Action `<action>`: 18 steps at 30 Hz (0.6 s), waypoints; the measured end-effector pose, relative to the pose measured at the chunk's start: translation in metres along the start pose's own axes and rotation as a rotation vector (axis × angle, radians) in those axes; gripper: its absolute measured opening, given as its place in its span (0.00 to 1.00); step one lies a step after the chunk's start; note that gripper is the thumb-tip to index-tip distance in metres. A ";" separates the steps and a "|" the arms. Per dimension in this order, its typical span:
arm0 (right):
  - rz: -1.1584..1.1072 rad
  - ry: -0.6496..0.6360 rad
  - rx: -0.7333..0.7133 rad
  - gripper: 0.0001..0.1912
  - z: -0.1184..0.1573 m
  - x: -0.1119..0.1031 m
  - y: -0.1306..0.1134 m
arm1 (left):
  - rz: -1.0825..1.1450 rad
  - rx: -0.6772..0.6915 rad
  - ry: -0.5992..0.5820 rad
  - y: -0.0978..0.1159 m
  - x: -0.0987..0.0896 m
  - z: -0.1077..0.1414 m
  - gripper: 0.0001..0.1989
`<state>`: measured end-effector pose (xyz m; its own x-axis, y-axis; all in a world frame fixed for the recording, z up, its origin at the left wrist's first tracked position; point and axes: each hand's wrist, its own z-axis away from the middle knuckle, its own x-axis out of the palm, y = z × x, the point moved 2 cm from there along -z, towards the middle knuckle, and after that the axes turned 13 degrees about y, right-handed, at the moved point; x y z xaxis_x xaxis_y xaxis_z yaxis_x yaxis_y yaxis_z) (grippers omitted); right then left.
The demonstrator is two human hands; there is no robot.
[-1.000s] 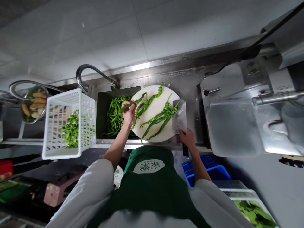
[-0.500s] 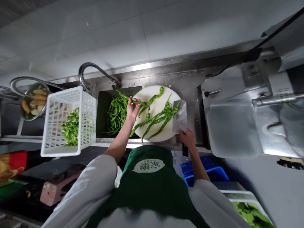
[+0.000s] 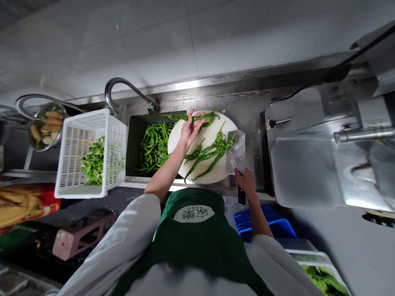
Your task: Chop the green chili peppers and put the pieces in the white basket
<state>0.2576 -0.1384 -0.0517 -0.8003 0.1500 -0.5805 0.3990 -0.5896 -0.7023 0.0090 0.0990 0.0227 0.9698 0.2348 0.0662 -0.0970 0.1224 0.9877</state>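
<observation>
Left hand [image 3: 189, 129] curls loosely round one pepper [image 3: 176, 117], which has moved rightward, farther over the board [image 3: 176, 137], nearer the loose peppers [image 3: 205, 156] just below that grip. Farther right, the right hand [image 3: 245, 183] is clamped on the knife [image 3: 237, 150], its blade beside their stems.

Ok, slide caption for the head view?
Left hand holds a green pepper over the white board; right hand grips a cleaver.

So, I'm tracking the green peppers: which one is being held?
The pepper in the left hand; the others lie on the round board or in the sink.
</observation>
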 end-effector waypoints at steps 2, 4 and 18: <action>0.018 0.006 -0.003 0.17 0.000 -0.001 -0.001 | 0.059 0.013 0.087 0.012 -0.003 -0.012 0.21; 0.024 0.010 -0.009 0.17 -0.001 -0.001 -0.001 | -0.014 0.051 0.114 0.022 -0.020 -0.014 0.19; 0.040 0.024 -0.028 0.20 -0.003 0.002 0.003 | -0.913 0.174 -0.217 -0.041 -0.095 0.081 0.13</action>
<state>0.2583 -0.1377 -0.0568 -0.7729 0.1459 -0.6175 0.4429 -0.5729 -0.6897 -0.0606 -0.0064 -0.0130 0.6764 -0.0667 -0.7335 0.7359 0.0207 0.6768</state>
